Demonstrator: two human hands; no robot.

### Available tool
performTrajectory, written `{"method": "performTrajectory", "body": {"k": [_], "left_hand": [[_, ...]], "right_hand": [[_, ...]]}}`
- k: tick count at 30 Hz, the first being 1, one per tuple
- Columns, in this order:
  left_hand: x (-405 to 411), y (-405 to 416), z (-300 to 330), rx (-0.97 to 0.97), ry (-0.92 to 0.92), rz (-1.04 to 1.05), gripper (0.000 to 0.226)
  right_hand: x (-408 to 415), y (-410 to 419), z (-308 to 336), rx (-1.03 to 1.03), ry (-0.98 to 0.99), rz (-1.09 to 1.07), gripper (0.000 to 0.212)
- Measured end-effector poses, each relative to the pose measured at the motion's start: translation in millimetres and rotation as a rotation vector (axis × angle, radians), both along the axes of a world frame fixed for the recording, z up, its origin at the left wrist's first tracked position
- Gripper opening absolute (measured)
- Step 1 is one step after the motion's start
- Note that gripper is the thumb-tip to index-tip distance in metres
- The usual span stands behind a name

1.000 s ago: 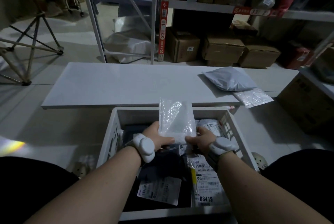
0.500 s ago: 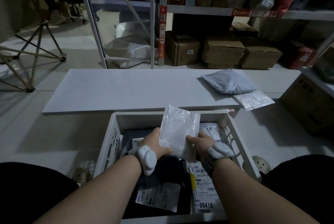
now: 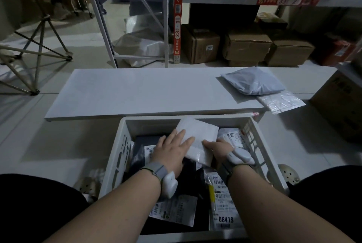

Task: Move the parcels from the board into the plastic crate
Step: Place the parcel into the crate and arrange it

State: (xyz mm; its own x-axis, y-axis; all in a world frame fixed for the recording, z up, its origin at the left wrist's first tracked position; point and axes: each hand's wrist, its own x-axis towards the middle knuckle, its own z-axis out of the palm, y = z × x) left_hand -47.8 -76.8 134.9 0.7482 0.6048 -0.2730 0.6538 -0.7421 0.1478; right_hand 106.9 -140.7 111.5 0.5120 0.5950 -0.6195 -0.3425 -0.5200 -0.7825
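Note:
A white plastic crate (image 3: pixel 156 120) stands on the floor between my knees, holding several labelled parcels. A flat white parcel (image 3: pixel 201 135) lies tilted inside it near the far wall. My left hand (image 3: pixel 172 150) rests flat on the parcel's left side with straight fingers. My right hand (image 3: pixel 221 148) holds its lower right edge, thumb on top. Beyond the crate lies the long white board (image 3: pixel 137 90). On its right end sit a grey bag parcel (image 3: pixel 252 81) and a clear plastic packet (image 3: pixel 282 101) that hangs over the front edge.
Metal shelving (image 3: pixel 177 27) with cardboard boxes (image 3: pixel 246 45) stands behind the board. A folding frame (image 3: pixel 39 50) is at the far left, a large carton (image 3: pixel 340 105) at the right. Perforated shoes (image 3: pixel 288 174) flank the crate.
The white parcel, held upright above the crate a second ago, has been lowered and laid tilted inside it. My left hand has gone from gripping it to lying flat on top.

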Motion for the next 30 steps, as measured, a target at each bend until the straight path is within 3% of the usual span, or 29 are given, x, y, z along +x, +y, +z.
{"method": "performTrajectory", "body": {"k": [4,8,11,13,15,20,22,24,27,30], "left_hand": [[1.6,6.7,0.0,0.047,-0.108,-0.001,0.063],[-2.4,15.8,2.6,-0.23,-0.216,0.067,0.045],[-5.6,14.7,8.5,-0.352,-0.414,0.26,0.016],[-5.5,14.3,12.9,-0.488,-0.553,0.418,0.013],[-4.9,20.3,13.6,-0.52,-0.577,0.506,0.021],[-10.9,28.8,8.2,-0.793,-0.706,0.637,0.021],[-11.4,29.7,8.1,-0.84,-0.722,0.65,0.022],[-11.8,30.3,8.5,-0.825,-0.714,0.655,0.026],[-13.6,29.7,7.9,-0.829,-0.715,0.662,0.023],[-16.2,29.4,5.8,-0.843,-0.749,0.664,0.017]], "right_hand": [[-0.5,4.2,-4.3,0.001,0.042,0.021,0.031],[3.9,0.4,-7.1,-0.005,0.094,0.021,0.05],[11.1,-2.0,-12.2,0.015,0.142,-0.039,0.044],[14.0,-4.1,-8.2,0.011,0.118,-0.055,0.04],[16.7,-5.3,-8.5,-0.018,0.07,-0.033,0.04],[34.5,-4.3,-37.6,-0.095,-0.084,0.068,0.093],[36.7,-6.1,-40.0,-0.091,-0.082,0.071,0.097],[22.0,-10.4,-13.7,-0.095,-0.063,0.088,0.089],[8.8,-11.5,3.5,-0.069,-0.068,0.102,0.036],[5.1,-11.2,1.4,-0.052,-0.09,0.055,0.01]]}}
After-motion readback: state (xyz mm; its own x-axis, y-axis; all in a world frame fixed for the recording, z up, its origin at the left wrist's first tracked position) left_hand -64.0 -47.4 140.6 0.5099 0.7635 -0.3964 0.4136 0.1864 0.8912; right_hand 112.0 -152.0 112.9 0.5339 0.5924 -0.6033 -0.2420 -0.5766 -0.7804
